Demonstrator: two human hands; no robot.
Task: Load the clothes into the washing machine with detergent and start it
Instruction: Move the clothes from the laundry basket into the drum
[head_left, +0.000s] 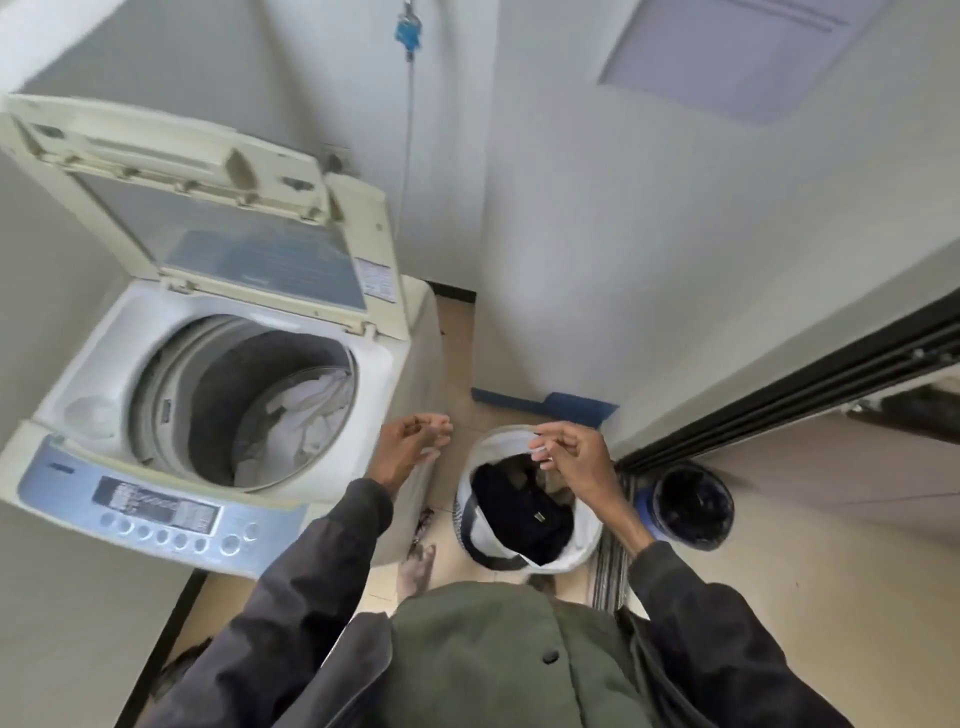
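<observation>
Down on the tiled floor, to the right of the machine, I see the round white fabric laundry basket (584, 540) with its dark strap; it holds a dark navy garment (519, 506) and a brownish item behind it. My right hand (576, 457) hovers over the basket's far rim, fingers (545, 460) loosely curled and part open, holding nothing that I can make out. My left hand (410, 449) hangs between basket and machine, palm turned up, fingers bent and apart, empty.

Left of the hands stands the cream top-loading washing machine (395, 364). Its hinged lid with a glass window (244, 234) is raised upright against the wall. Inside the grey steel drum (218, 405) lies white crumpled cloth (311, 410), on the drum's right side. A pale blue control panel with a row of round buttons (161, 514) runs along the front edge nearest me.

Right of the basket, a striped floor mat (613, 561) lies beside a dark round bin with a blue rim (691, 506). A black sliding-door track (810, 379) runs diagonally above the bin. A thin hose with a blue fitting (409, 31) hangs down the wall corner behind the machine.
</observation>
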